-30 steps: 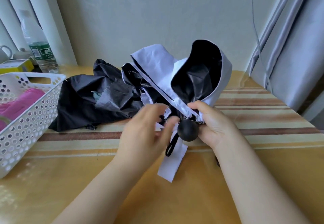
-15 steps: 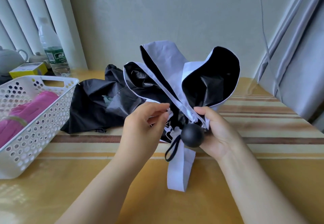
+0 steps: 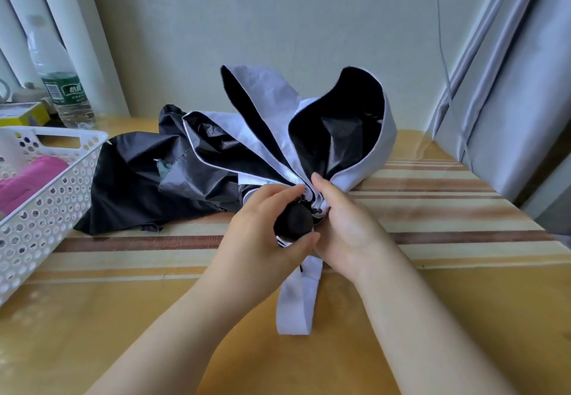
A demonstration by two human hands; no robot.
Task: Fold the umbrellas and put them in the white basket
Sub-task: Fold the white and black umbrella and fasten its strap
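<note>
My left hand (image 3: 262,224) and right hand (image 3: 346,224) pinch the white umbrella (image 3: 309,135) above open table (image 3: 463,317), right of the white basket (image 3: 61,190); bottle (image 3: 63,85) label looks unreadable.

Both hands meet on the white-and-black umbrella (image 3: 309,135). The left hand (image 3: 262,234) curls round its black round handle (image 3: 293,223); the right hand (image 3: 346,224) pinches the gathered canopy just above. Its white strap (image 3: 296,305) hangs below the grip onto the desk (image 3: 432,302). Left of the grip lies a black umbrella (image 3: 148,184), then the white basket (image 3: 52,200) holding a pink umbrella (image 3: 27,181).
</note>
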